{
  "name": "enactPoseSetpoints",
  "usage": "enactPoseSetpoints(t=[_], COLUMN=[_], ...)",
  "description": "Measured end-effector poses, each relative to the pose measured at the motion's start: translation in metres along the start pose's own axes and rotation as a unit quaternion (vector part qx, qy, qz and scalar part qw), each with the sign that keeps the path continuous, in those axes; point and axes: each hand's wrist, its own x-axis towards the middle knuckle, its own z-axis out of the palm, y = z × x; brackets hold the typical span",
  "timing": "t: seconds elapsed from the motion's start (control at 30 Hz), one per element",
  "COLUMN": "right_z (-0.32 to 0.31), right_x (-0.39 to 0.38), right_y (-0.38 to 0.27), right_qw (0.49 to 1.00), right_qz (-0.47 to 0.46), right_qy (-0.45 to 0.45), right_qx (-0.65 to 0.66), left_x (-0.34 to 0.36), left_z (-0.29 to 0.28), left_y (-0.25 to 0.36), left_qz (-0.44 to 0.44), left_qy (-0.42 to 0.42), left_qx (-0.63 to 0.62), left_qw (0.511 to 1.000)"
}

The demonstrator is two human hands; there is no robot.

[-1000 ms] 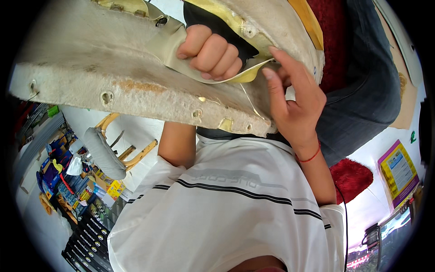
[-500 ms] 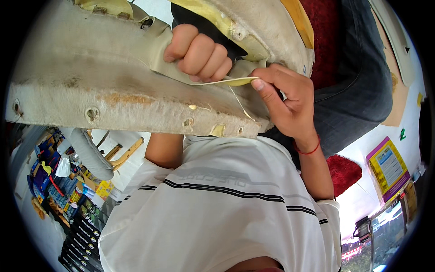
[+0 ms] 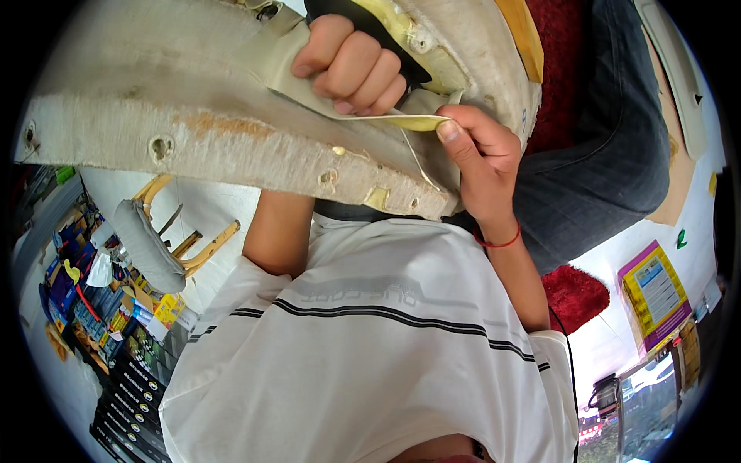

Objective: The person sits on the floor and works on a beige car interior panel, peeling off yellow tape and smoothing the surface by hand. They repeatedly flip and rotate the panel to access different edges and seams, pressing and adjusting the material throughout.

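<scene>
A large beige trim panel point(image 3: 116, 127) with a rough, fibrous surface and several holes along its edge lies across my lap. My left hand point(image 3: 351, 65) is closed in a fist on a beige covering material point(image 3: 270, 65) at an opening in the panel; its forearm passes behind the panel's near edge. Between thumb and finger, my right hand point(image 3: 482, 158) pinches the edge of that covering, where a yellow foam backing point(image 3: 421, 123) shows. The edge is stretched taut between both hands. A thin pale strand point(image 3: 417, 158) hangs below it.
Dark trousers point(image 3: 598, 174) lie at the right beside a red furry mat point(image 3: 575, 297). On the left are a stool with a grey cushion point(image 3: 147, 243), piled coloured packages point(image 3: 85, 309) and stacked black boxes point(image 3: 127, 409). A yellow and purple sheet point(image 3: 654, 293) is at the right.
The panel and both hands sit slightly higher in the picture, the hands also a little to the right. Both hands keep their hold on the covering.
</scene>
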Motion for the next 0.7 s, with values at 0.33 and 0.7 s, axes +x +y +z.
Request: enactPoseSetpoints(t=[0.33, 0.7], right_z=[-0.009, -0.027], right_x=[-0.015, -0.002], right_y=[-0.044, -0.062], right_qw=[0.982, 0.969], right_qz=[0.037, 0.242], right_qy=[0.184, 0.055], right_qx=[0.035, -0.022], left_x=[0.055, 0.073], left_z=[-0.015, -0.001], left_y=[-0.002, -0.017], left_qz=[-0.187, -0.205], left_qy=[-0.344, -0.374], left_qx=[0.002, -0.010], left_qw=[0.920, 0.904])
